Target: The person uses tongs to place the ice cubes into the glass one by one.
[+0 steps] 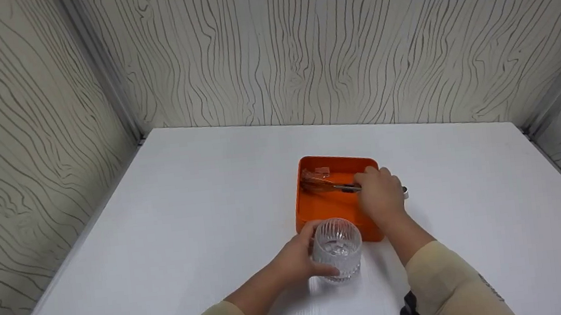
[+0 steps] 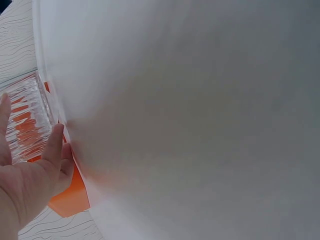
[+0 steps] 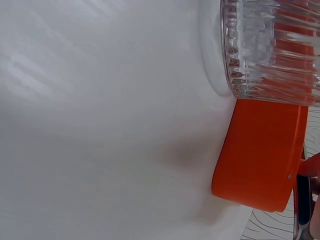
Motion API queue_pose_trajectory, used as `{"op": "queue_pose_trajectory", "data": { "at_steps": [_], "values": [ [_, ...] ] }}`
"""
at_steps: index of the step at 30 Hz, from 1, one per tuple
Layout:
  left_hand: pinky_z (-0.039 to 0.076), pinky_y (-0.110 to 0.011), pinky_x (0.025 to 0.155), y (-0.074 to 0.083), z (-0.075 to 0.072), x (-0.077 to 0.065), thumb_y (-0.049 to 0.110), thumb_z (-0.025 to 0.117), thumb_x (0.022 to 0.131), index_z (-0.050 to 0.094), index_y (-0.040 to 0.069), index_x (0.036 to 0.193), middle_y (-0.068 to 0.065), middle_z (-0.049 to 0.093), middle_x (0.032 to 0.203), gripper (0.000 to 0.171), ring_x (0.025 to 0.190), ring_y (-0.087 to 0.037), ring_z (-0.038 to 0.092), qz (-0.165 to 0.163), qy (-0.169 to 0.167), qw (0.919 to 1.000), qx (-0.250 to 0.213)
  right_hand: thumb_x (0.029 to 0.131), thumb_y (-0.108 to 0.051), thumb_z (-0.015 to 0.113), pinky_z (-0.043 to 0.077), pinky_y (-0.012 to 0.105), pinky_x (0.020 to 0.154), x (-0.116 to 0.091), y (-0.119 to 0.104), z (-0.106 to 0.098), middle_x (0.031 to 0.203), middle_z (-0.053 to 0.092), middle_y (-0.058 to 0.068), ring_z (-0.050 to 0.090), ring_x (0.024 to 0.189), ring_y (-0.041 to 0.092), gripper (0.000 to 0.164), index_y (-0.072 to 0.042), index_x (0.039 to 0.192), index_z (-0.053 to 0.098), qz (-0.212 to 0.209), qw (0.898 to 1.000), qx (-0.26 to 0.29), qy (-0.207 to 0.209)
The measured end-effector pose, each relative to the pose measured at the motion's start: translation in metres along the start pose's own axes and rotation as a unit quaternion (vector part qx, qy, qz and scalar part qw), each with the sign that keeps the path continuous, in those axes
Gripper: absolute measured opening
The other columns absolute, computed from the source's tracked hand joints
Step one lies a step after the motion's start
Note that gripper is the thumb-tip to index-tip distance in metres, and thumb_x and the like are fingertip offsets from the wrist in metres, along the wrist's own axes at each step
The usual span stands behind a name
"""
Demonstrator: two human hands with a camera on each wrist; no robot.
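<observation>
Utensil [image 1: 350,188] gripped by the right hand [image 1: 381,194], its far end inside the tray [image 1: 330,208], leftward of that hand. Glass [image 1: 339,248] upright, held between the left hand's [image 1: 294,260] thumb and fingers. Tray lies beyond the left hand, on the tabletop [image 1: 212,201].

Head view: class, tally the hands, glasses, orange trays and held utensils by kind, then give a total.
Hands: 2 (left hand, right hand)
Glasses: 1 (clear glass)
Orange trays: 1 (orange tray)
Held utensils: 1 (utensil)
Total: 5
</observation>
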State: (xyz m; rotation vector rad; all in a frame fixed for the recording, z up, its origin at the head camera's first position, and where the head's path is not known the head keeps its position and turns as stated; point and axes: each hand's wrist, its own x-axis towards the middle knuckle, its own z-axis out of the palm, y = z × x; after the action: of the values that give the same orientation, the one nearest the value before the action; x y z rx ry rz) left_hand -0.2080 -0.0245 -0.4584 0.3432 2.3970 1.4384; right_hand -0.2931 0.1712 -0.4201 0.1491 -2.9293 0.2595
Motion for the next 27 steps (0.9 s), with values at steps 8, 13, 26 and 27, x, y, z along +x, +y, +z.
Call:
{"op": "queue_pose_trajectory", "data": {
  "at_steps": [8, 13, 26, 27],
  "values": [
    [0.043, -0.044, 0.095, 0.001, 0.001, 0.0, 0.028, 0.085, 0.061, 0.037, 0.038, 0.124, 0.008, 0.051, 0.118, 0.081, 0.111, -0.019, 0.05, -0.007, 0.003, 1.0, 0.001, 0.082, -0.007, 0.065, 0.043, 0.044, 0.073, -0.001, 0.001, -0.003, 0.095, 0.053, 0.011, 0.043, 0.087, 0.03, 0.025, -0.012, 0.106, 0.067, 0.027, 0.999, 0.025, -0.026],
    [0.043, -0.045, 0.095, 0.0, 0.0, -0.001, 0.027, 0.085, 0.061, 0.037, 0.036, 0.125, 0.007, 0.051, 0.118, 0.08, 0.11, -0.019, 0.051, -0.003, 0.002, 1.0, -0.003, 0.081, -0.008, 0.066, 0.043, 0.043, 0.072, -0.002, 0.003, -0.003, 0.092, 0.054, 0.01, 0.044, 0.085, 0.029, 0.022, -0.012, 0.103, 0.067, 0.033, 0.999, 0.032, -0.025],
    [0.042, -0.044, 0.096, -0.002, 0.0, -0.001, 0.026, 0.084, 0.063, 0.036, 0.035, 0.126, 0.005, 0.051, 0.12, 0.08, 0.112, -0.02, 0.051, 0.018, -0.003, 0.9998, 0.002, 0.081, -0.009, 0.065, 0.045, 0.043, 0.072, -0.004, 0.01, -0.009, 0.092, 0.056, 0.01, 0.046, 0.083, 0.028, 0.016, -0.011, 0.096, 0.068, 0.029, 0.998, 0.045, -0.03],
    [0.042, -0.044, 0.096, -0.002, 0.0, -0.001, 0.026, 0.084, 0.063, 0.036, 0.036, 0.126, 0.005, 0.051, 0.12, 0.08, 0.112, -0.02, 0.05, 0.018, -0.003, 0.9998, 0.003, 0.081, -0.009, 0.065, 0.045, 0.043, 0.073, -0.005, 0.01, -0.009, 0.092, 0.056, 0.01, 0.046, 0.084, 0.028, 0.016, -0.011, 0.096, 0.068, 0.027, 0.998, 0.046, -0.031]
  ]
}}
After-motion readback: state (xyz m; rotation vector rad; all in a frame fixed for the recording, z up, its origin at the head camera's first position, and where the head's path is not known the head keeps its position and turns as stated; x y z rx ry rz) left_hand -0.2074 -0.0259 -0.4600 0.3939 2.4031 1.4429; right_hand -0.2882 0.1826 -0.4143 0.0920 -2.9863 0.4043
